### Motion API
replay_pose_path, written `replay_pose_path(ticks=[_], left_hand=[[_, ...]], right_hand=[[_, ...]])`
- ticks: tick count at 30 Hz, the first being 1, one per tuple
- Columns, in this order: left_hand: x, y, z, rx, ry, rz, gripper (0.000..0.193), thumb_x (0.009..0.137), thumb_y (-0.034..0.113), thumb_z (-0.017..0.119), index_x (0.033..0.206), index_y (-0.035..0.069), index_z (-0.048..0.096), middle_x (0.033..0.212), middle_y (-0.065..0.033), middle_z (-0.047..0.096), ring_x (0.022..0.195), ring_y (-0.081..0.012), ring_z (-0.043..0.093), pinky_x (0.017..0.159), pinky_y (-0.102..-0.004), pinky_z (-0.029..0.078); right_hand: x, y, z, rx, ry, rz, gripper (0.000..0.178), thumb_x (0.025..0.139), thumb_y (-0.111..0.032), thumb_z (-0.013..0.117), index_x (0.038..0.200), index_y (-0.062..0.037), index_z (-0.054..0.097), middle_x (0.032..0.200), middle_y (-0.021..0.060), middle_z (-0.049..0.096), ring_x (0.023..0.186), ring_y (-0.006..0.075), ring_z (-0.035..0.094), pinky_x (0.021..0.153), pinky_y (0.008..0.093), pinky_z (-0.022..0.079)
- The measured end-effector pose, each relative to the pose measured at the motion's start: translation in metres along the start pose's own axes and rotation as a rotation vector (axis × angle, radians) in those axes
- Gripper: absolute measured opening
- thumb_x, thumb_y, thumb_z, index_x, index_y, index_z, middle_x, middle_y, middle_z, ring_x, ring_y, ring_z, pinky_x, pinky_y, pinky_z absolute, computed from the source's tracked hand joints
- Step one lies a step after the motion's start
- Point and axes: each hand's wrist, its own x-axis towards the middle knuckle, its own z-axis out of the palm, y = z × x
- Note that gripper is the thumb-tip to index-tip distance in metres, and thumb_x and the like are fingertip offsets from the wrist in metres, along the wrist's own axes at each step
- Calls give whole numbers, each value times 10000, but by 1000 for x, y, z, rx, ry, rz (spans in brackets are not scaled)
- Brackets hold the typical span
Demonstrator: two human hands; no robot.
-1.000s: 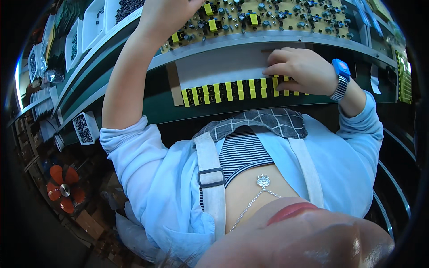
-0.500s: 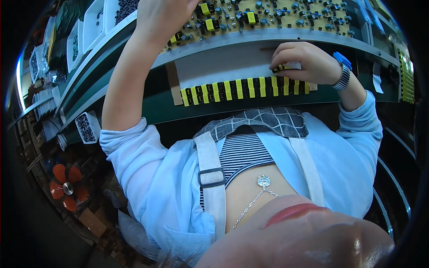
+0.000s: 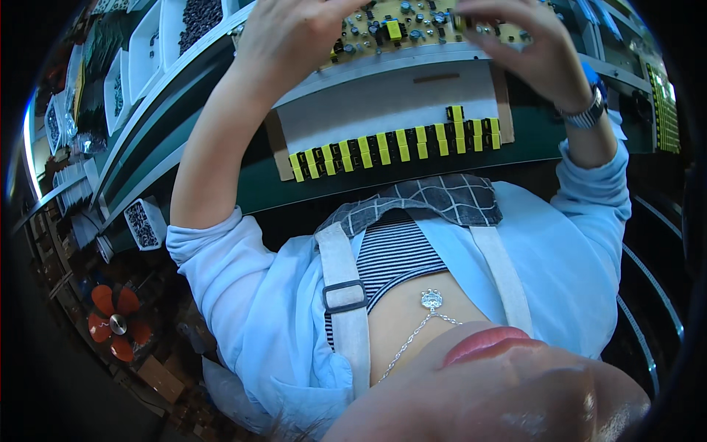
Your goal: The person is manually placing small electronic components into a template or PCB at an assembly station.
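Observation:
My right hand [image 3: 534,48] is over the right part of a tan circuit board [image 3: 368,50], smeared a little by motion. Between its thumb and fingertips shows a small blurred yellow-and-black transformer [image 3: 462,23]. My left hand [image 3: 298,33] reaches over the board's left side; its fingers run past the top edge, so their grip is hidden. Closer to me, a long row of yellow-and-black transformers [image 3: 383,149] lines the near edge of a white sheet [image 3: 368,110]. One lone transformer [image 3: 454,114] sits just beyond the row.
A grey metal rail [image 3: 412,57] runs between the board and the white sheet. White bins [image 3: 171,44] of small dark parts stand at the far left, and a smaller white bin [image 3: 145,225] hangs lower down. An orange-bladed fan [image 3: 118,324] is at lower left.
My right hand has moved from the transformer row up and away to the board, uncovering the lone transformer. My left hand stays over the board. The view has shifted slightly.

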Motion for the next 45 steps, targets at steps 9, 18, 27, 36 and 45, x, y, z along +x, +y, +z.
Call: replay_pose_path(ticks=[9, 18, 27, 36, 45], left_hand=[[19, 13, 24, -190, 273, 51, 375, 764, 33, 671, 1138, 69, 672, 1060, -93, 619, 993, -276, 577, 866, -352, 474], [-13, 100, 15, -324, -563, -101, 272, 830, 145, 700, 1093, 81, 673, 1072, -90, 626, 971, -264, 637, 811, -357, 549], [-15, 99, 29, -458, -722, -150, 279, 798, 184, 709, 1053, 77, 676, 1007, -76, 645, 985, -253, 643, 822, -368, 546], [-8, 89, 10, -803, -541, -346, 258, 842, 86, 686, 1099, 81, 663, 1046, -80, 656, 953, -255, 652, 791, -342, 552], [41, 33, -15, -424, -205, -433, 308, 807, 64, 686, 1104, -11, 652, 983, -177, 659, 947, -349, 627, 865, -379, 500]], right_hand=[[19, 23, -17, -345, 55, 97, 244, 802, -99, 715, 1031, -29, 668, 929, 120, 699, 848, 257, 687, 773, 336, 544], [27, 20, -20, -440, -195, 86, 264, 787, -103, 700, 1034, -39, 631, 897, 138, 686, 852, 314, 674, 759, 388, 535], [31, 33, -11, -553, -255, 88, 234, 795, -108, 679, 1012, -48, 617, 867, 150, 661, 858, 339, 654, 755, 417, 518], [16, 46, -12, -109, 23, -228, 242, 794, -137, 720, 1004, -39, 649, 909, 131, 660, 841, 320, 653, 747, 394, 525], [-60, 8, 30, -223, -623, 17, 276, 794, -113, 779, 1054, -71, 695, 1078, 100, 612, 911, 272, 642, 815, 346, 558]])
